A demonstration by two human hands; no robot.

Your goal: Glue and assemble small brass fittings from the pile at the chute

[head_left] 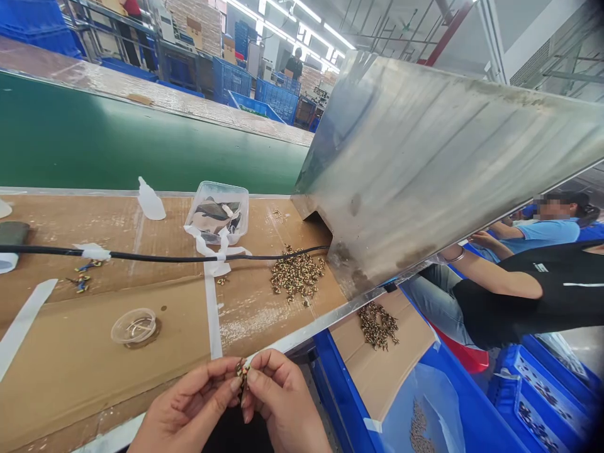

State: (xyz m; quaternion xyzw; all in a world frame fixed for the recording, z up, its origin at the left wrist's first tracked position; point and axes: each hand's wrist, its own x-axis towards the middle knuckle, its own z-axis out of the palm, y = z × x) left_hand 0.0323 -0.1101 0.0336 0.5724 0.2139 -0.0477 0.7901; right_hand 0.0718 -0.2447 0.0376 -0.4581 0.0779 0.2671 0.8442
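At the front edge of the bench, my left hand and my right hand meet in a pinch. Between their fingertips is a small dark part with coloured bits; its exact kind is too small to make out. Both thumbs and forefingers press on it from either side. Beyond my hands, a pile of small dark and yellowish parts lies on the cardboard-covered bench. A shallow round plastic dish sits to the left.
A black cable is taped across the bench. Behind it stand a plastic tub and a white bottle. A large metal panel rises at right. More parts lie on cardboard over a blue bin. Co-workers sit beyond.
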